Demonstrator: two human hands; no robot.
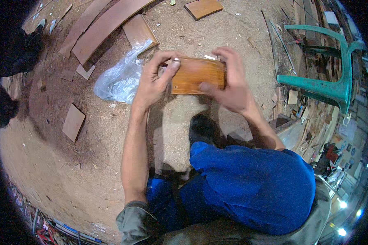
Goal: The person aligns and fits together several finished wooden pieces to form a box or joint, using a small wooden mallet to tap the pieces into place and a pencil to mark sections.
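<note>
A glossy orange-brown rectangular wooden board (192, 75) is held up in front of me, between my two hands. It has a small pale hole or dot near its lower left corner. At the board's left end is my left hand (157, 77), thumb and fingers closed on the upper corner. A tiny white spot shows by the thumb tip; what it is I cannot make out. My right hand (233, 83) grips the right end, its thumb lying across the face and its fingers behind the far edge. The right thumb is blurred.
Crumpled clear plastic (119, 79) lies left of my hands on the sawdust-strewn floor. Beyond are long curved wood strips (106, 28) and a similar brown board (203, 8). A wood offcut (73, 122) lies at left. A green plastic chair (343, 73) is tipped at right, near stacked timber.
</note>
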